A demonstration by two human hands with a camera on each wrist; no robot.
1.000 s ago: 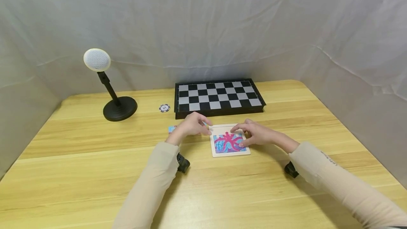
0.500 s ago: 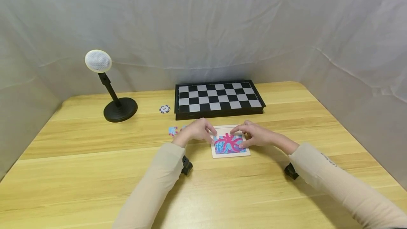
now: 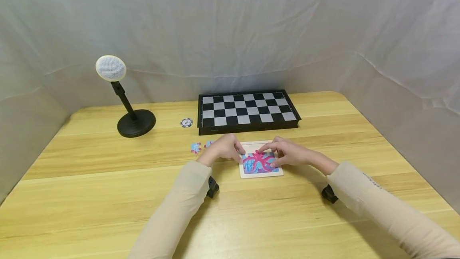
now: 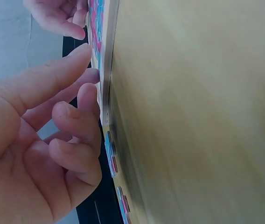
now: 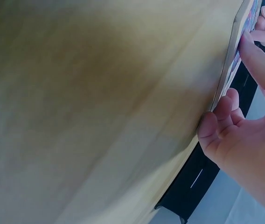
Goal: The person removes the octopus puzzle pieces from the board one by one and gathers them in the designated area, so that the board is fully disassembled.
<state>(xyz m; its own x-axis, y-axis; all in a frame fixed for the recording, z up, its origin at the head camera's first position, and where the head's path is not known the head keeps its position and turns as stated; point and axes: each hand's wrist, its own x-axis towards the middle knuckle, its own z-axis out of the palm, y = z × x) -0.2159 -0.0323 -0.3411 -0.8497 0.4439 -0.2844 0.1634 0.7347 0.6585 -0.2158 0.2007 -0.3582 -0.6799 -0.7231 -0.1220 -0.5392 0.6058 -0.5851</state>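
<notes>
A jigsaw puzzle of a pink octopus point(image 3: 259, 163) lies in a pale tray point(image 3: 261, 175) on the table; bare backing shows along its upper part. My left hand point(image 3: 225, 147) is at the tray's left side, thumb and index fingertips on the puzzle's left edge. In the left wrist view its other fingers are loosely bent beside the tray. My right hand point(image 3: 289, 152) rests at the right side, index fingertip near the octopus's head and thumb on the picture's right part. In the right wrist view, its remaining fingers point(image 5: 223, 108) touch the tray's edge.
Loose jigsaw pieces point(image 3: 195, 148) lie left of the tray, partly behind my left hand. A folded chessboard point(image 3: 248, 111) stands behind. Farther left are a poker chip point(image 3: 186, 122) and a white round mesh head point(image 3: 111, 68) on a black stand point(image 3: 136, 123). Pale cloth surrounds the table.
My left hand has moved right and slightly nearer, from the tray's upper left corner onto the puzzle's left edge, uncovering loose pieces. My right hand stays nearly still.
</notes>
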